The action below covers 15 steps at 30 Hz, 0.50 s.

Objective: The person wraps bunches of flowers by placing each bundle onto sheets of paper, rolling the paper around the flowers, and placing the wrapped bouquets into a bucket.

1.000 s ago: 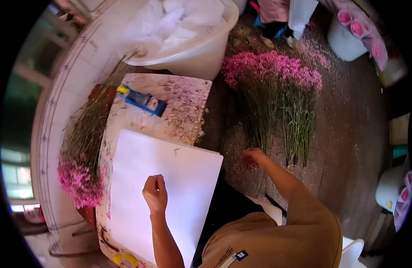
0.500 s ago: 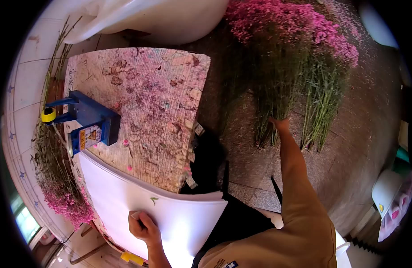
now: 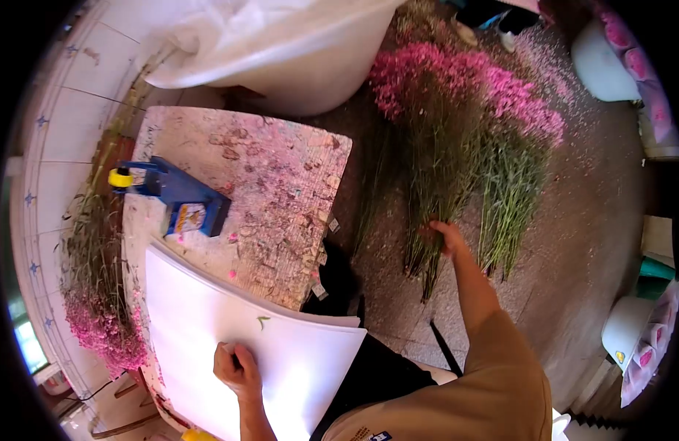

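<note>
My right hand (image 3: 446, 237) is closed round the lower stems of a bunch of pink flowers (image 3: 435, 176) on the floor at the right. Next to it lies another bunch with greener stems (image 3: 512, 206). My left hand (image 3: 238, 367) is curled closed above a stack of white paper (image 3: 295, 367) on the table; what it holds, if anything, is hidden. A small green leaf scrap (image 3: 262, 322) lies on the paper. Behind the stack, a blue tape dispenser (image 3: 188, 195) with a yellow roll stands on the stained tabletop (image 3: 273, 176).
A large white tub (image 3: 302, 66) stands beyond the table. More pink flowers (image 3: 104, 331) lie at the left. White buckets (image 3: 604, 66) with wrapped pink flowers are at the right. Part of a person's shoes (image 3: 508, 40) shows at the top.
My right hand has reached the stems and moved slightly left and lower in view, and the bunch's stem ends have shifted with it. The left hand remains curled over the paper. The view has tilted.
</note>
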Tool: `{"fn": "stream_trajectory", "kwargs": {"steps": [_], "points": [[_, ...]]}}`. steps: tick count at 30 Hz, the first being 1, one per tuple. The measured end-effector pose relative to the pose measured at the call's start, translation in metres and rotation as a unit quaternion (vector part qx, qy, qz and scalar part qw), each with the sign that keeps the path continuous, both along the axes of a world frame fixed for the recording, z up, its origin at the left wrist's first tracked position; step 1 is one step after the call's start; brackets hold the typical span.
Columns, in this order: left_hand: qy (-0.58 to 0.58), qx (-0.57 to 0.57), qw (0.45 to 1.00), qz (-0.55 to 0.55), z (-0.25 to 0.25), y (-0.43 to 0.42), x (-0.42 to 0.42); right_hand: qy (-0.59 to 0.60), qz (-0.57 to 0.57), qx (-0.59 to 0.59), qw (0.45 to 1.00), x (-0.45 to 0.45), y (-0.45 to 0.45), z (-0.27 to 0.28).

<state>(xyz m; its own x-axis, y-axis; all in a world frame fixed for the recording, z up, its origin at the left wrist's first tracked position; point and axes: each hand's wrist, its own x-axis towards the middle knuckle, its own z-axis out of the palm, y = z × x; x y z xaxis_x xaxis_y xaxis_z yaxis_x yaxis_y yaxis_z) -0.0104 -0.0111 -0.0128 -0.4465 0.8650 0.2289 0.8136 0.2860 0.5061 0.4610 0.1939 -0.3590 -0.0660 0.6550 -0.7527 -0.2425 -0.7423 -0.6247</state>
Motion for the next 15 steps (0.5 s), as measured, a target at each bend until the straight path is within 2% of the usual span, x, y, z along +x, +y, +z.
{"fn": "stream_trajectory", "kwargs": {"steps": [2,5,7,8,9,10,11,12,14,15], "points": [[-0.008,-0.015,1.000,0.005,-0.002,-0.003,-0.002,0.106,-0.115,0.001,0.988,-0.031,0.007,0.071],[0.015,0.033,0.999,-0.010,-0.005,0.000,0.000,0.136,-0.098,0.080,0.983,-0.044,0.046,0.136],[0.025,0.056,0.998,-0.021,-0.006,-0.002,0.000,0.143,-0.135,0.084,0.977,-0.049,0.097,0.208],[0.017,0.063,0.998,-0.017,-0.003,-0.005,0.002,0.193,-0.104,0.182,0.958,-0.043,0.128,0.232],[-0.021,0.046,0.998,-0.021,0.008,-0.009,0.008,0.143,-0.049,0.323,0.934,-0.044,0.149,0.295],[-0.062,0.037,0.997,-0.040,0.021,-0.014,0.013,0.241,-0.051,0.363,0.899,-0.032,0.189,0.321],[-0.081,0.036,0.995,-0.053,0.029,-0.027,0.017,0.302,-0.069,0.322,0.895,-0.017,0.226,0.352],[-0.100,0.035,0.992,-0.066,0.036,-0.041,0.020,0.387,-0.014,0.295,0.874,0.003,0.265,0.383],[-0.047,0.072,0.991,-0.102,0.043,-0.079,0.025,0.467,0.027,0.237,0.851,0.000,0.267,0.490],[-0.028,0.071,0.991,-0.111,0.044,-0.101,0.029,0.457,0.035,0.259,0.850,-0.011,0.250,0.538]]}}
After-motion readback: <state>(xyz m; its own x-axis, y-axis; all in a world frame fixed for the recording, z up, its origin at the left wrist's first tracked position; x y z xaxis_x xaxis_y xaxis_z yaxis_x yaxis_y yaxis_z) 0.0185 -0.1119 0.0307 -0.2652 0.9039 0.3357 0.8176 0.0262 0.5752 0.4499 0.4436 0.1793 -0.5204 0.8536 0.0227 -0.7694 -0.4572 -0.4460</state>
